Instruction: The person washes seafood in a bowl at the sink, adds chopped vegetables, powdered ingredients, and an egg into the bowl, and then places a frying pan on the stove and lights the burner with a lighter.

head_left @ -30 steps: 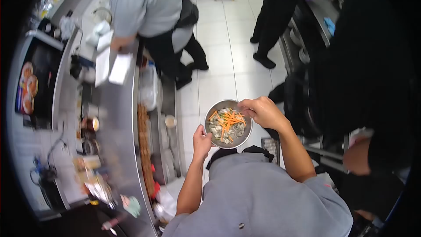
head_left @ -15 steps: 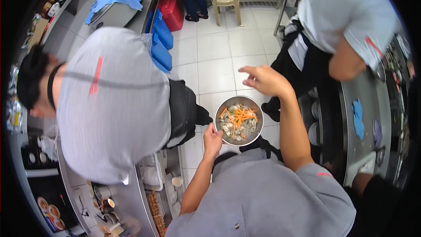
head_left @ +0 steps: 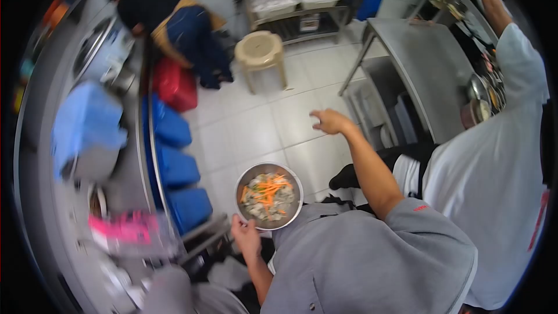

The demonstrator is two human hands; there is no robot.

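In left hand point(head_left: 246, 237), bowl point(head_left: 296, 199) seemingly nearer blue bins point(head_left: 178, 166)

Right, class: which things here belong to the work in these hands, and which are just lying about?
In the work:
- metal bowl, held by the left hand
- orange strips and greyish pieces inside it
- right hand, raised, holding nothing visible

Just about:
- plastic stool
- red container
- blue bins
- blue cloth
- pink item in clear plastic
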